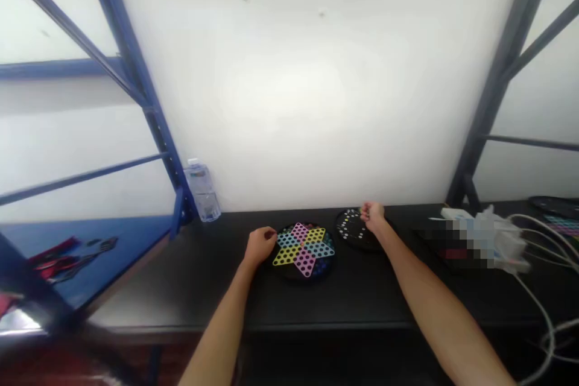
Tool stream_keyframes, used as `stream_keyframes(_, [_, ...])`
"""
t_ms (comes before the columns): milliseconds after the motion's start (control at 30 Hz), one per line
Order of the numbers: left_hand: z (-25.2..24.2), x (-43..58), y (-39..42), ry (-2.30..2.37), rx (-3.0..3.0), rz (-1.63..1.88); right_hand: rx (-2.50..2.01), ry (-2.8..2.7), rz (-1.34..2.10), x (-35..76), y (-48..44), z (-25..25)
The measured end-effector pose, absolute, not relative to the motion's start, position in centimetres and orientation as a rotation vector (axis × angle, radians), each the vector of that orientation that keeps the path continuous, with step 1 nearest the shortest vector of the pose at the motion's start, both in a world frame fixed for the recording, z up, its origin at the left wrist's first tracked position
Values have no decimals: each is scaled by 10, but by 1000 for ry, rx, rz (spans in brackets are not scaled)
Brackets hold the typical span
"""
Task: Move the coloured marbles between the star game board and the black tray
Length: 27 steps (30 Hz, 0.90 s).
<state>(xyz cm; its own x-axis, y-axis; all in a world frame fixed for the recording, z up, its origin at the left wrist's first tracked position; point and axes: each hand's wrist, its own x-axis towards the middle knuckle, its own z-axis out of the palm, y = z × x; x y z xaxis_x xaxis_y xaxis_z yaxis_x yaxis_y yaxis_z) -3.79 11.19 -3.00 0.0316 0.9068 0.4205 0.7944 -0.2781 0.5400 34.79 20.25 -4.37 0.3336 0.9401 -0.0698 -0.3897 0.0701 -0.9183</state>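
Observation:
A round Chinese checkers board (pixel 306 262) lies on the black shelf, its star in pink, yellow and light blue points with dark holes. Small dark marbles appear to lie around its rim. At the board's left edge is my left hand (pixel 261 245), fingers curled together; what they hold, if anything, is hidden. To the right sits a black round tray (pixel 355 241) with several small white pieces or dots and a yellowish one. Over its far right part my right hand (pixel 373 216) is closed in a pinch, its contents too small to name.
A clear plastic bottle (pixel 202 191) stands by the blue left post. White cables and a plastic-wrapped bundle (pixel 500 238) lie at right, partly pixelated. Another dark round board (pixel 558 208) is at far right. Red and black items (pixel 58 262) lie on the blue surface at left.

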Motion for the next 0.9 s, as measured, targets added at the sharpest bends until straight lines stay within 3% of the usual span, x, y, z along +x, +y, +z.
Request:
stream_keyframes(200, [-29,-37,110,1799,2124,1070,-1235,-818,985,331,206,-49])
stream_keyframes(367, [-31,-37,111,1793,2139,1071,-1905,-1437,315,332,201,-52])
stream_keyframes(500, [-34,-39,113,1789,2141,1083,-2085,-1734,129,330,198,-53])
stream_keyframes(700, [-35,-40,113,1770,2140,1094,-2131,-1754,60,322,199,-52])
stream_keyframes(900, [-32,-39,112,1784,2143,1075,-1934,-1357,321,337,206,-53])
